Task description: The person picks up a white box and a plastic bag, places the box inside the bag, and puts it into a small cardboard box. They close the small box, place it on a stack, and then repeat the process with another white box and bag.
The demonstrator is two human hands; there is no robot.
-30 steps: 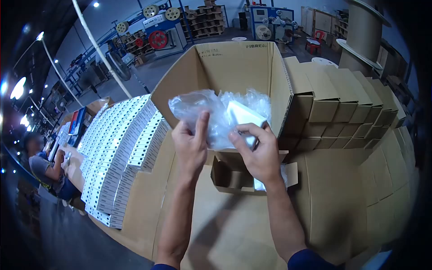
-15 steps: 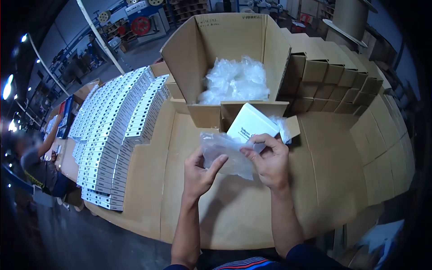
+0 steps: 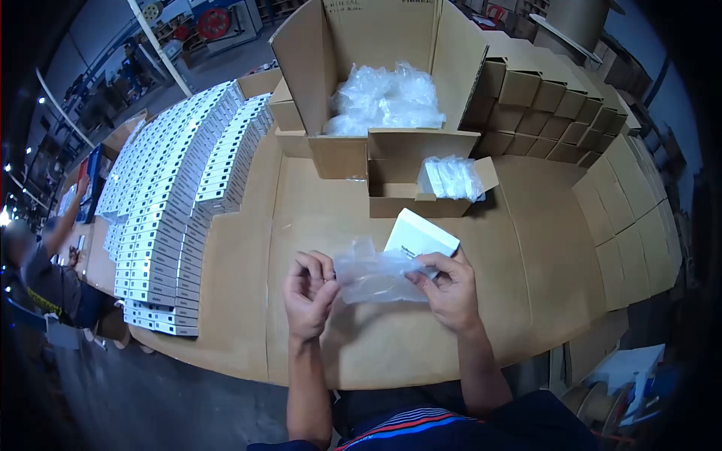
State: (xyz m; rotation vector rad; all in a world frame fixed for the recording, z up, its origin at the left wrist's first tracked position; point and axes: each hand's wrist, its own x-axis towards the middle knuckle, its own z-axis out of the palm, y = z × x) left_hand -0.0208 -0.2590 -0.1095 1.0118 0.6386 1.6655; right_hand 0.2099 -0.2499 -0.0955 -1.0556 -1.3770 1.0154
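Observation:
A clear plastic bag [image 3: 376, 278] is stretched between my two hands above the cardboard-covered table. My left hand [image 3: 310, 295] is closed, its curled fingers and thumb pinching the bag's left edge. At the bag's other end, my right hand [image 3: 453, 292] pinches the plastic between thumb and fingers. That same hand also keeps a flat white box [image 3: 423, 237] with small dark print, tilted behind the bag. Beyond them stands a small open carton [image 3: 417, 207], with several bagged white boxes [image 3: 451, 178] upright in its right end.
Stacked white boxes [image 3: 162, 218] cover the table's left side. A large open carton [image 3: 383, 30] filled with plastic bags [image 3: 387, 101] stands at the back. Folded brown cartons [image 3: 538, 98] are piled back right, others [image 3: 632, 218] at the right edge. A co-worker [image 3: 53, 263] is at far left.
My hands have drawn the white box back from the small carton, uncovering the bagged boxes there. My left hand has moved left, pulling the bag wider. The view has tipped downward.

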